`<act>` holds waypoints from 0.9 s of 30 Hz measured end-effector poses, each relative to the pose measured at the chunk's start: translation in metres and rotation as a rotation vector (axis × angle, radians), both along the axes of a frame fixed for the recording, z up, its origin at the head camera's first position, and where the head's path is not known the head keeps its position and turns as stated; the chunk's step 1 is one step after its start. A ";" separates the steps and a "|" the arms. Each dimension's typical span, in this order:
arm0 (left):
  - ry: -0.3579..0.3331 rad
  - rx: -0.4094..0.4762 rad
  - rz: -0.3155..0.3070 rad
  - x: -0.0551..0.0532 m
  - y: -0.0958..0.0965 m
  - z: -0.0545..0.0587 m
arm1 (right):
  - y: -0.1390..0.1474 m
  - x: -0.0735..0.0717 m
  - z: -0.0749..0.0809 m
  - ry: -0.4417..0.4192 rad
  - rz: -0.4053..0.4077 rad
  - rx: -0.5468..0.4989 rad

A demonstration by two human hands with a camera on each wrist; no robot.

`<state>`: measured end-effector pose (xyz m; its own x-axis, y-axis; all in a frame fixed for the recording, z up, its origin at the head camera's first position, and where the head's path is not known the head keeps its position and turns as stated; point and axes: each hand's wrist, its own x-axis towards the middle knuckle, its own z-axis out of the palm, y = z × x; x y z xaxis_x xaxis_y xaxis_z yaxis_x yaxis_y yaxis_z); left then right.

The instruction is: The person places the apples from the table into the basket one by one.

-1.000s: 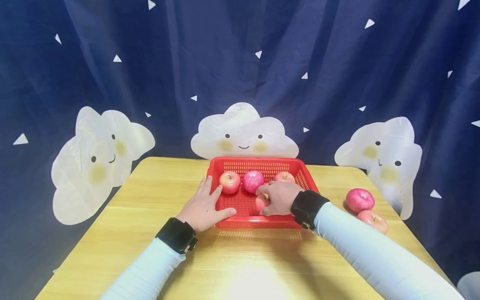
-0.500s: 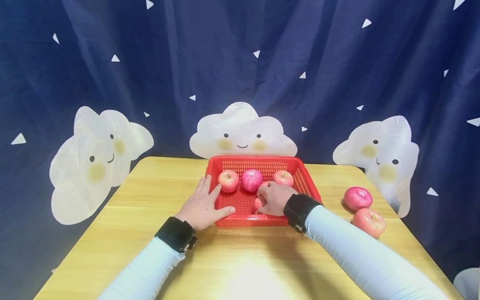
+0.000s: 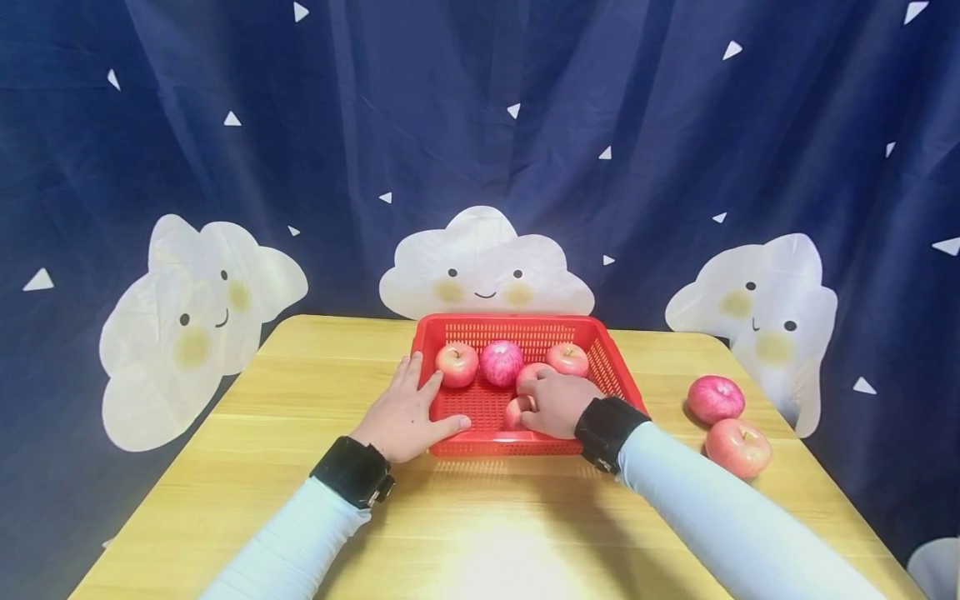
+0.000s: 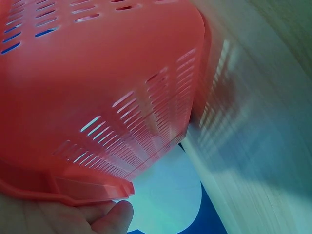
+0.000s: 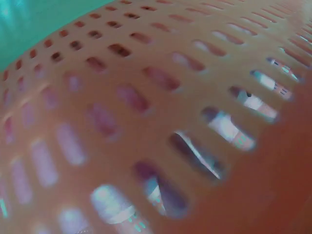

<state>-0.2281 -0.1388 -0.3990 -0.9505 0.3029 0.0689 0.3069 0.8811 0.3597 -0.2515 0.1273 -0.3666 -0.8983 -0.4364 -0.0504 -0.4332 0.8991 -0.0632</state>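
Observation:
A red plastic basket [image 3: 487, 446] with slotted walls stands on the table. Inside it are a light red apple [image 3: 457, 365] at the back left, a darker pink apple [image 3: 502, 362] beside it, and several others. My left hand [image 3: 401, 417] rests over the basket's left rim, fingers fairly straight, thumb reaching inside; its fingertips [image 4: 114, 217] show by the rim in the left wrist view. My right hand [image 3: 558, 404] is inside at the front right, its curled fingers on an apple [image 3: 516, 413] that they partly hide. The right wrist view shows only the slotted basket wall [image 5: 161, 122], close and blurred.
To the right of the basket, a pink apple [image 3: 716, 399] and a paler apple [image 3: 738, 447] lie on the wooden table [image 3: 315, 367]. A dark blue curtain [image 3: 480, 125] with white clouds hangs behind and beside the table.
My right hand has shifted slightly within the basket, uncovering more of the apples behind it. My left hand stays at the rim. The head view has moved a little.

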 end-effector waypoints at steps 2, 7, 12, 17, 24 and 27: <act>-0.002 -0.004 0.000 0.000 0.000 -0.001 | 0.006 0.002 0.001 0.005 0.015 -0.016; -0.004 -0.001 -0.001 -0.002 -0.001 -0.001 | 0.024 0.005 0.008 0.014 0.029 -0.063; -0.005 0.001 0.000 -0.003 -0.001 -0.001 | 0.051 0.008 0.013 0.024 0.064 -0.128; -0.007 -0.008 0.007 -0.002 -0.001 0.000 | 0.081 0.012 0.019 0.066 0.062 -0.197; -0.010 -0.016 0.012 -0.001 0.000 0.001 | 0.127 0.020 0.025 0.160 -0.003 -0.224; -0.006 -0.019 0.007 -0.001 0.001 0.003 | 0.151 0.023 0.021 0.188 -0.051 -0.211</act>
